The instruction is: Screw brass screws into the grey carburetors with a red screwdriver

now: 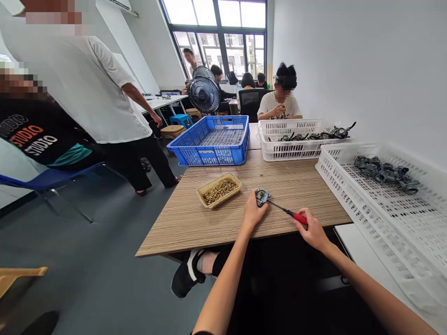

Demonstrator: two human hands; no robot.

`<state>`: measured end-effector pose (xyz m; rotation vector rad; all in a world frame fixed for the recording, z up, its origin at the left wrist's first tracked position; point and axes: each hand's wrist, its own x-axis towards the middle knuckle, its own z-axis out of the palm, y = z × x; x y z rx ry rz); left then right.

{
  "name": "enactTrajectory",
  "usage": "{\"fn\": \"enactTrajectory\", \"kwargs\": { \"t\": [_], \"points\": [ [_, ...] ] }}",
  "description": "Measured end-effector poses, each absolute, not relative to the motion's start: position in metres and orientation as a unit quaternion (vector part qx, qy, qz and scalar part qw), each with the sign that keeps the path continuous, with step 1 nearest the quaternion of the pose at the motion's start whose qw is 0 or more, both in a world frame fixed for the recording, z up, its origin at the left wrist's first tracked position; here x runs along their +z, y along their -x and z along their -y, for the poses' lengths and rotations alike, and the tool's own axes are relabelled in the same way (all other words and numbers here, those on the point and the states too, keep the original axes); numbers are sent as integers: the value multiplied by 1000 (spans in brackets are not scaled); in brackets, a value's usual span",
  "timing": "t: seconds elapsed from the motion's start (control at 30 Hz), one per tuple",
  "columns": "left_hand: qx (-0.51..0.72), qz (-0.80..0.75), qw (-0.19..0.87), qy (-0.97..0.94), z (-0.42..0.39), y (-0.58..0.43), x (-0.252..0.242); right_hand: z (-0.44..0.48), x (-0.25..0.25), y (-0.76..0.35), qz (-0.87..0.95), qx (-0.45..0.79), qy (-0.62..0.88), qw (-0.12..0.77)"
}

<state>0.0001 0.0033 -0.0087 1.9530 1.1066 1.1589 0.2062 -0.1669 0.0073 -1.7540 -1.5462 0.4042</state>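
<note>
My left hand (253,212) is closed around a small grey metal carburetor (261,196), holding it just above or on the wooden table; which of the two I cannot tell. A red-handled screwdriver (299,217) is gripped in my right hand (312,231). Its dark shaft points left, and the tip meets the right side of the carburetor; the exact contact is too small to make out. Left of my hands sits a cream tray (201,197) filled with many small brass-coloured screw-like pieces (220,190).
A blue crate (218,156) stands at the table's (195,228) far left. Behind my hands, a white crate (293,152) holds several carburetors. Another white basket (335,174) at right holds more grey metal bodies (384,172). A person (281,104) sits opposite; another (115,93) stands left.
</note>
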Motion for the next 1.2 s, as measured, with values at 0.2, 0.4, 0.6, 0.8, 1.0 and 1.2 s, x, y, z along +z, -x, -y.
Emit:
{"fn": "enactTrajectory", "kwargs": {
  "t": [0.2,0.4,0.6,0.8,1.0,1.2],
  "points": [
    [437,-420,299,-737,-4,-1,-9,166,6,-207,595,159,694,372],
    [435,-421,300,-737,-4,0,-9,166,7,-206,597,162,693,370],
    [435,-422,303,-735,-3,0,-9,166,5,-206,596,149,689,385],
    [440,-419,305,-733,-3,-1,-9,165,6,-207,596,147,697,369],
    [437,-414,305,-738,-4,0,-11,167,7,-206,598,150,692,375],
    [436,-422,304,-734,-5,-1,-13,166,6,-207,599,149,692,374]
  ]
}}
